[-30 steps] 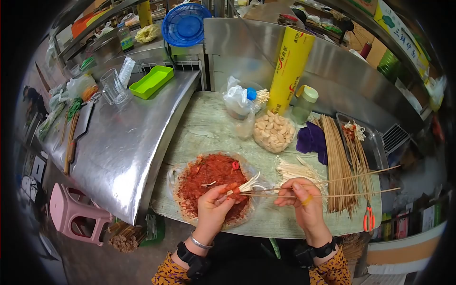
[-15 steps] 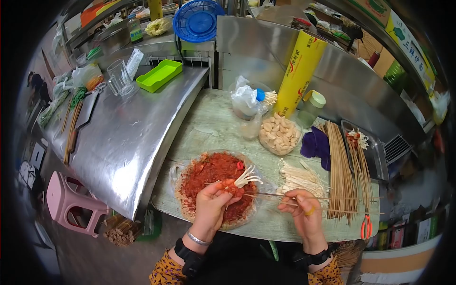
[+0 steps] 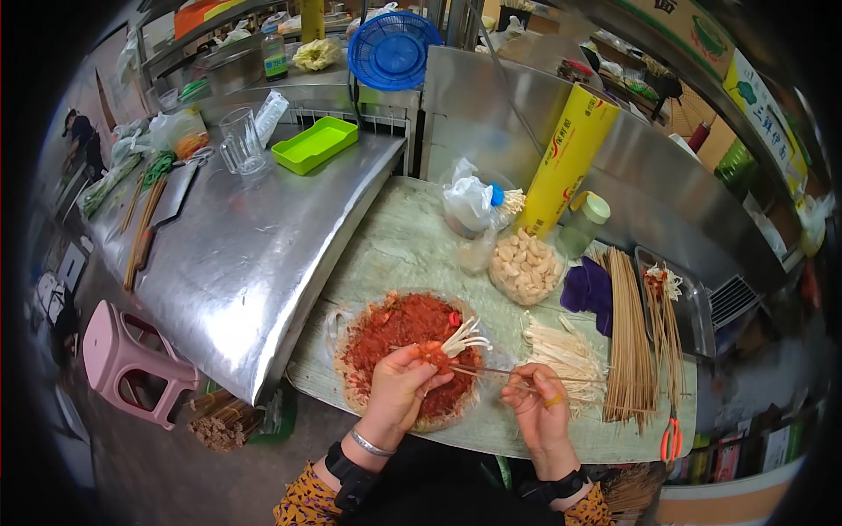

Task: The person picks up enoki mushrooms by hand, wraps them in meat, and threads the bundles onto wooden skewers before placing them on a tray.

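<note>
Stainless steel backs the room, and against the steel counter (image 3: 237, 254) on my left stands a pale wood-grain worktop (image 3: 386, 241). Toward its near left corner sits a plastic-lined spread of red paste (image 3: 390, 329), and above it, near the front edge, my left hand (image 3: 405, 384) pinches a red-smeared bundle of mushrooms (image 3: 463, 337), white caps fanned outward. My right hand (image 3: 537, 405) grasps thin sticks (image 3: 491, 373) between thumb and fingers, their tips at the bundle; I can't tell how far they have gone in. I'd judge it best to squeeze the stems firmly, since paste makes them slippery, and to keep the sticks level and evenly spaced. Pushing slowly, with my left fingertips clear of the points, should keep the stems from splitting. Loose mushrooms (image 3: 561, 358) lie just right of my hands, then a row of bare sticks (image 3: 628, 333) toward the right edge; orange-handled scissors (image 3: 672, 438) rest at the near right corner.
</note>
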The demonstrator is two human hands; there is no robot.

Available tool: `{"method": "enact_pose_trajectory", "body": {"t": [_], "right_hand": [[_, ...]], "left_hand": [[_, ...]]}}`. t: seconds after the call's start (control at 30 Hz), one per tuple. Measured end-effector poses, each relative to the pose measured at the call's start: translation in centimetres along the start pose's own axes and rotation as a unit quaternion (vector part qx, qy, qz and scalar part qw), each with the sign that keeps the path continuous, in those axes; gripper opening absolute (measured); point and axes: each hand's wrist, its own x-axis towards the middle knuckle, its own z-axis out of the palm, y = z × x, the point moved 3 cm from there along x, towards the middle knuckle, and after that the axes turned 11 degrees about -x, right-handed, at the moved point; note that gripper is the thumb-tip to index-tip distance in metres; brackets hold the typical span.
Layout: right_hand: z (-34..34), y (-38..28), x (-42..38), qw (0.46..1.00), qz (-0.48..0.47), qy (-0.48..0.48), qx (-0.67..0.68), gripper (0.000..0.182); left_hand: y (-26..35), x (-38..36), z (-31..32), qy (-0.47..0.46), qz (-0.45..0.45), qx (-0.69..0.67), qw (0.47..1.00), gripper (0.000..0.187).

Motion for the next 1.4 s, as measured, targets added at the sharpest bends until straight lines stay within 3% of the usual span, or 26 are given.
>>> {"method": "enact_pose_trajectory", "body": {"t": [0.17,0.37,0.43,0.5,0.57,0.8,0.87,0.93,0.97,1.03,1.07,1.13,1.17,1.23,1.3,1.4], "right_hand": [[0.8,0.8,-0.2,0.999,0.023,0.024,0.023,0.025],[3.5,-1.5,-1.6,0.974,-0.115,0.024,-0.196,0.024],[4.5,-2.4,-2.1,0.867,-0.257,-0.003,-0.427,0.024],[5.8,-3.3,-2.6,0.835,-0.295,-0.011,-0.464,0.016],[7.1,-3.6,-3.0,0.755,-0.363,-0.074,-0.541,0.013],[8.0,-2.5,-1.3,0.728,-0.366,-0.086,-0.573,0.017],[7.8,-1.3,-0.2,0.71,-0.362,-0.07,-0.601,0.019],[8.0,-1.6,-0.1,0.747,-0.362,-0.063,-0.555,0.019],[7.5,-1.9,-0.7,0.729,-0.354,-0.061,-0.582,0.018],[5.9,-3.5,-2.1,0.817,-0.269,-0.09,-0.502,0.017],[4.7,-4.4,-2.8,0.81,-0.279,-0.061,-0.512,0.017],[2.0,-5.5,-4.2,0.916,-0.176,-0.095,-0.347,0.019],[0.9,-6.0,-4.8,0.915,-0.182,-0.089,-0.348,0.019],[-2.4,-6.9,-5.3,0.969,-0.067,0.033,-0.235,0.023],[-5.9,-9.5,-5.2,0.967,-0.104,0.144,-0.182,0.028],[-11.9,-14.1,-2.6,0.935,-0.222,0.252,-0.116,0.034]], "left_hand": [[-0.1,0.0,0.0,0.012,0.02,0.021,1.0,0.028],[0.1,-0.3,1.0,0.01,0.08,0.066,0.995,0.029],[-0.1,-0.3,0.8,0.017,0.095,0.07,0.993,0.029],[-0.2,-0.5,0.8,0.025,0.112,0.075,0.991,0.029],[0.0,-0.7,1.1,0.016,0.124,0.093,0.988,0.028],[-0.6,-0.6,0.4,-0.005,0.1,0.097,0.99,0.028],[-1.0,-0.4,-0.4,0.016,0.102,0.163,0.981,0.028],[-0.2,-0.5,0.2,0.052,0.119,0.192,0.973,0.028],[-0.2,-0.6,0.2,0.074,0.135,0.167,0.974,0.029],[0.4,-0.6,0.6,0.073,0.191,0.126,0.971,0.027],[0.4,-0.6,0.3,0.068,0.202,0.108,0.971,0.026],[-0.1,-0.7,0.6,0.044,0.225,0.071,0.971,0.03],[-0.1,-0.9,0.8,0.017,0.226,0.07,0.971,0.03],[-0.2,-1.5,2.9,0.015,0.229,0.048,0.972,0.031],[0.5,-2.3,4.2,0.014,0.235,0.026,0.972,0.032],[2.0,-3.4,5.2,-0.056,0.263,0.2,0.942,0.037]]}}
